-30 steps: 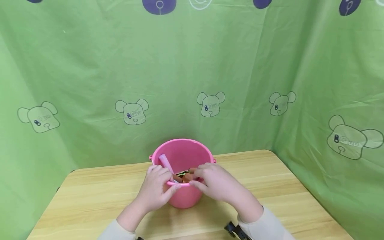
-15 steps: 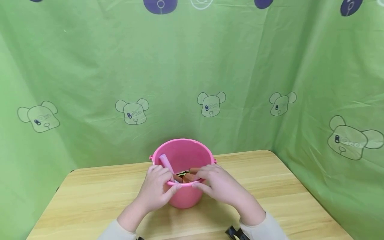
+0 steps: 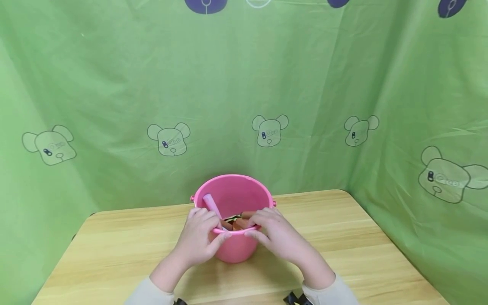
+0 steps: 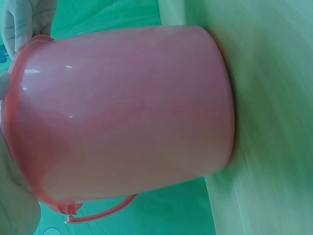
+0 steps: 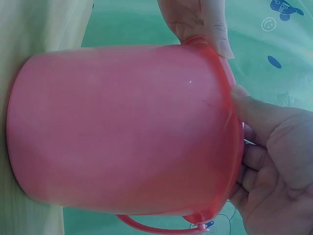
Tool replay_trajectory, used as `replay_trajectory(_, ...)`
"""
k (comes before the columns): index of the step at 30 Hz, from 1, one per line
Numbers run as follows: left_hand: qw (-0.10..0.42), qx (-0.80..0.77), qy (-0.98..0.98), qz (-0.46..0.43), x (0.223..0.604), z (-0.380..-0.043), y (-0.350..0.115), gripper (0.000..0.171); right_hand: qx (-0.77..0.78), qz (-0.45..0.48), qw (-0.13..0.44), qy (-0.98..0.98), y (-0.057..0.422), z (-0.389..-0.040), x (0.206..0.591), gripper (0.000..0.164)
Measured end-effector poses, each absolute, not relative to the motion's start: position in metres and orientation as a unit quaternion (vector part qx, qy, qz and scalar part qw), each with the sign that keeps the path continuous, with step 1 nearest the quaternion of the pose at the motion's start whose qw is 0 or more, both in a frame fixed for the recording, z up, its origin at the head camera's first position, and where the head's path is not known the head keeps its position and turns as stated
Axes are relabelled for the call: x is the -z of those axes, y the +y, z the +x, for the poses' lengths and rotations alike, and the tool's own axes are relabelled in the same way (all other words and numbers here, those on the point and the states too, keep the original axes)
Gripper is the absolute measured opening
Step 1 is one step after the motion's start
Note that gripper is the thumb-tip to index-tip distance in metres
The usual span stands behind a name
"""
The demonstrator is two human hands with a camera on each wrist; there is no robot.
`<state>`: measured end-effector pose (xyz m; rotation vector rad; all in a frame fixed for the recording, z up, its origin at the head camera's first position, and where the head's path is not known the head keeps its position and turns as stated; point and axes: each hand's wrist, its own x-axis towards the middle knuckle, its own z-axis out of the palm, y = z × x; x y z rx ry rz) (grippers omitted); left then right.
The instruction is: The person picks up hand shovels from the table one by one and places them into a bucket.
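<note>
A pink bucket (image 3: 234,250) stands upright on the wooden table, and both hands hold its near rim. My left hand (image 3: 198,235) grips the rim on the left, fingers over the inside and thumb along the outside. On the right, my right hand (image 3: 280,239) grips it the same way; in the right wrist view its thumb presses the outer wall and its fingers curl inside. Within the bucket lie a lilac stick (image 3: 212,206) leaning on the left wall, several brown pieces (image 3: 242,223) and something yellow-green. The hands and rim hide the rest of the contents.
The bucket's handle (image 5: 156,229) hangs down on its outer side in the wrist views. Light wooden tabletop (image 3: 126,245) surrounds the bucket. A green curtain (image 3: 228,76) with bear prints rises behind the table and along both sides.
My right hand has slid slightly right along the rim, its fingers drawing back and showing more of the brown pieces. My left hand and the bucket have stayed put.
</note>
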<state>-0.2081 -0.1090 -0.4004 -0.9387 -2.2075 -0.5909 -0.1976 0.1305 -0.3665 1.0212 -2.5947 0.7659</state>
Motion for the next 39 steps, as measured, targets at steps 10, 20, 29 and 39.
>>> replay_trajectory(10,0.338,0.223,-0.84,-0.36,0.402,-0.207,-0.108,0.028,-0.268,0.344,0.12,-0.892,0.13,-0.196,0.371,0.007)
replay_trajectory(20,0.326,0.225,-0.845,-0.359,0.402,-0.205,-0.106,0.029,-0.276,0.348,0.127,-0.887,0.133,-0.193,0.372,0.012)
replay_trajectory(29,0.294,0.227,-0.86,-0.35,0.399,-0.198,-0.104,0.03,-0.272,0.348,0.124,-0.889,0.137,-0.189,0.372,0.009)
replay_trajectory(39,0.256,0.233,-0.871,-0.348,0.39,-0.193,-0.107,0.029,-0.264,0.355,0.115,-0.89,0.141,-0.188,0.369,0.01)
